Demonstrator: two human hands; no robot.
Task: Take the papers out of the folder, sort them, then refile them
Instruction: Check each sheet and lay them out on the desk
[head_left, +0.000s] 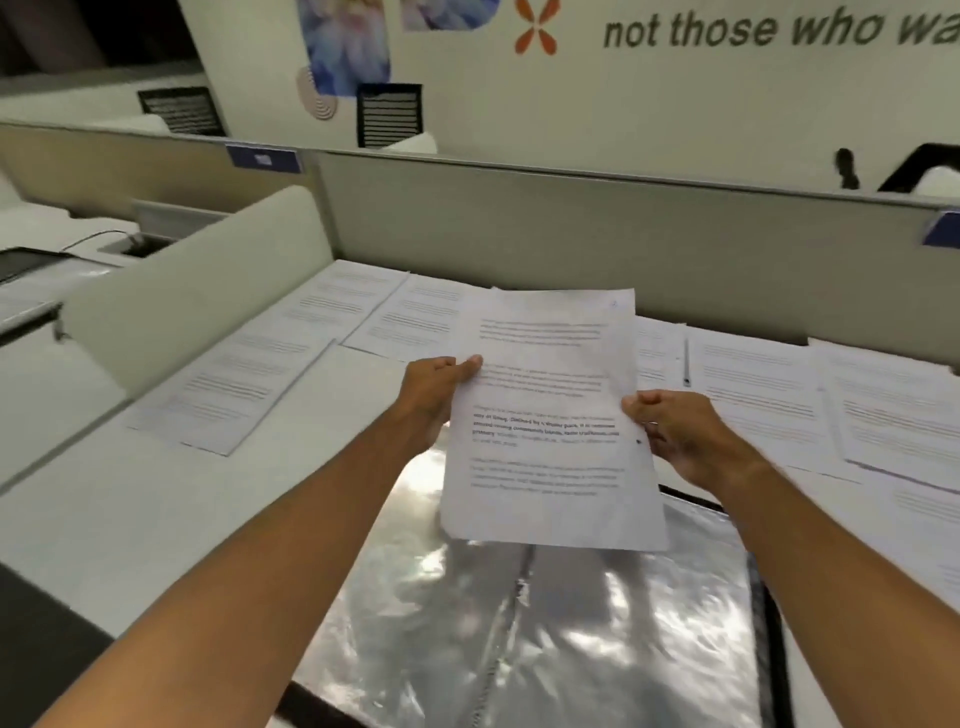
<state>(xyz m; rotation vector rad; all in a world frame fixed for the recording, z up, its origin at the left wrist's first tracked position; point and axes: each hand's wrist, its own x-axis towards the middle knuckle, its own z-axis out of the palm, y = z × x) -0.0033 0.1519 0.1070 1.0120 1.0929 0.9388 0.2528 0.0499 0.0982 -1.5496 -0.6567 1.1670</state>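
Hands first: both are up over the desk, gripping the same sheaf of papers (553, 421). The left hand (434, 392) pinches the left edge around 9 o'clock on the page, thumb lying on the printed face and the other fingers tucked behind. The right hand (675, 434) is closed on the right edge at roughly 3 o'clock, thumb on top too. There's at least one more sheet peeking out behind the top corner, so it's more than a single page, but how many I honestly can't tell. The text is too blurry to read, just blocks of print with one darker paragraph mid-page.

Right below, toward 6 o'clock, the folder (545, 639) lies open flat on the desk (171, 499), shiny clear sleeves catching a lot of glare, dark cover edge showing along its right side. The held sheaf hangs above its top part, not touching as far as I can see.

Further out, more printed sheets are spread on the desk: one lot at 10 o'clock (234, 387), a couple at 11 to 12 (374, 306), and a bunch at 2 to 3 o'clock (831, 395), some overlapping. A pen (687, 361) lies among the pages at 1 o'clock. A grey partition (571, 228) runs along the back of the desk.
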